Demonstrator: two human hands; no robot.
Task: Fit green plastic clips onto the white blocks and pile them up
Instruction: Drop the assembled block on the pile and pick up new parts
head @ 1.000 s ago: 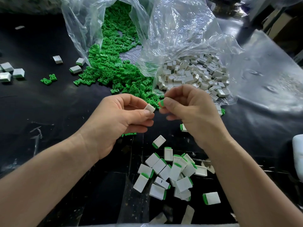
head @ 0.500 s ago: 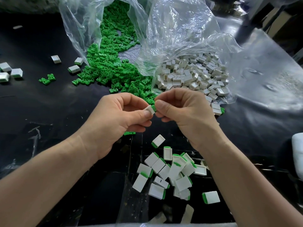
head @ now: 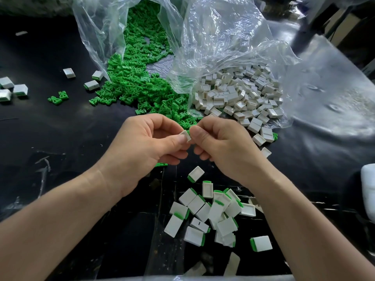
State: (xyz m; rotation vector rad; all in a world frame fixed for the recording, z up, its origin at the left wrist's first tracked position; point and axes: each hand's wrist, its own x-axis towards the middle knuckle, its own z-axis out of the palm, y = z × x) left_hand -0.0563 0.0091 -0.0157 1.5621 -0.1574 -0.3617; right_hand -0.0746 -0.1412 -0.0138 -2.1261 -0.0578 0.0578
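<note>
Looking down on a black table [head: 60, 128]. At centre frame, left hand [head: 142, 147] and right hand [head: 223, 147] brought together, fingertips meeting.

Pinched between left thumb and forefinger, a single white block [head: 185, 135], one end turned toward the right hand, probably to take a clip. Right thumb and forefinger curled and pressed against that end, apparently pinching a green clip. Hidden under the fingertips, so no telling how far in. Both held up off the table, likely for a straight push and a clear look at the fit.

At upper centre, a heap of loose green clips [head: 138, 86]. Just to its right, a heap of loose white blocks [head: 239, 94]. Each spilling from clear plastic bags [head: 223, 37] with mouths opened toward the hands, seemingly to keep both supplies within easy reach.

At lower centre-right, just below the hands, a low pile of finished blocks [head: 211, 209] with green ends showing. Presumably kept there for a short drop once each is fitted.

At the far left edge, a few more clipped blocks [head: 12, 90]. Near them, two stray clips [head: 57, 97], well apart from the main heaps.
</note>
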